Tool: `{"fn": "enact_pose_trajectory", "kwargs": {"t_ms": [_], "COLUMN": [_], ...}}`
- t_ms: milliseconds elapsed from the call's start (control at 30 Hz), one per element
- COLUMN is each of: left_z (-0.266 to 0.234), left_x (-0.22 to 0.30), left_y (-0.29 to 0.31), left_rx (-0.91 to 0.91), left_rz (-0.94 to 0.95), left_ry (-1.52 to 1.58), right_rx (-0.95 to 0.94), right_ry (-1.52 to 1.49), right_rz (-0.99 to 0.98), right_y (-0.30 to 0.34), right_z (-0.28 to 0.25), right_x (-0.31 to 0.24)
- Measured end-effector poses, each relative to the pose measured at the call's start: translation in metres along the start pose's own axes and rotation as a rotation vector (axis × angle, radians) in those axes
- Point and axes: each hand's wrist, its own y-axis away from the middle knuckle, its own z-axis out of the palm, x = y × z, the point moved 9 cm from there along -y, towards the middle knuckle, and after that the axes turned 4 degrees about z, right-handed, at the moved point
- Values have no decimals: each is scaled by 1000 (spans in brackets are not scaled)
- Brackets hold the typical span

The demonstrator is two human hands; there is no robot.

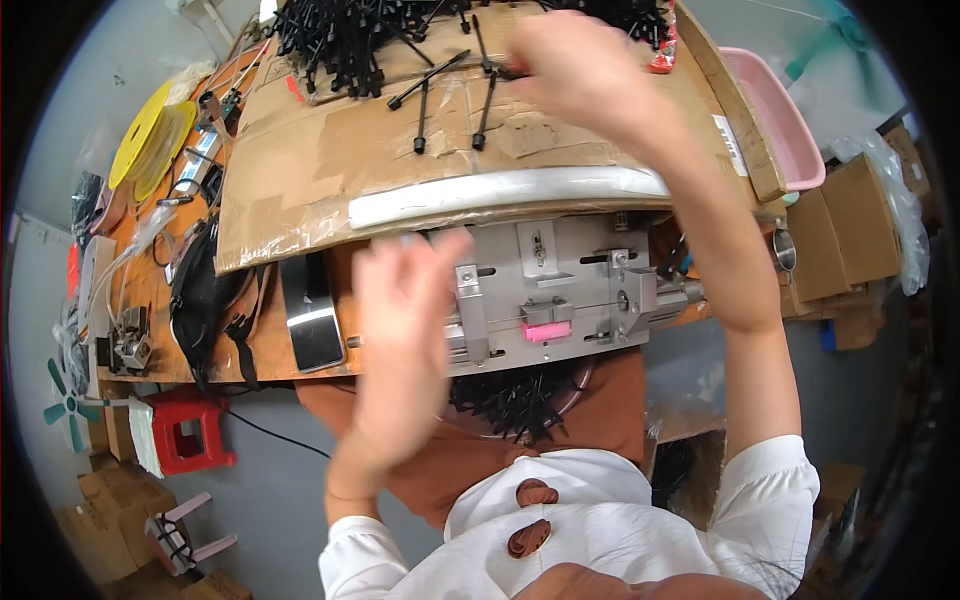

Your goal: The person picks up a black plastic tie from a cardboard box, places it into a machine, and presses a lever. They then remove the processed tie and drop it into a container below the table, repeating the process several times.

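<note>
My left hand [400, 335] is raised beside the left end of a metal fixture [510, 245]; motion smears its fingers, so whether they hold anything cannot be told. Out over a sheet of cardboard [300, 180], my right hand [575, 70] has its fingers curled in among loose black plastic pieces [423, 120] with thin stems and thicker ends. What sits at its fingertips is blurred. A heap of the same black pieces [340, 40] covers the far side of the cardboard. On the fixture, a pink block [548, 331] sits near the front edge between metal clamps.
A white padded strip [500, 195] runs along the cardboard's near edge. To the left lie a phone [313, 315], a black bag [195, 290] and a yellow spool [140, 135]. More black pieces fill a bowl [583, 385] on my lap. A pink basin [800, 150] stands far right.
</note>
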Motion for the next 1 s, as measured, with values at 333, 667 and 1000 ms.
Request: {"fn": "enact_pose_trajectory", "kwargs": {"t_ms": [333, 667, 1000], "left_z": [54, 8, 99], "left_x": [-71, 7, 56], "left_y": [-150, -61, 100], "left_rx": [-283, 51, -285], "left_rz": [218, 201, 106], "left_ry": [21, -136, -245], "right_rx": [0, 298, 16], "right_ry": [508, 187, -954], "right_rz": [676, 51, 227], "right_y": [134, -22, 38], "right_z": [-52, 52, -36], "right_x": [336, 43, 64]}}
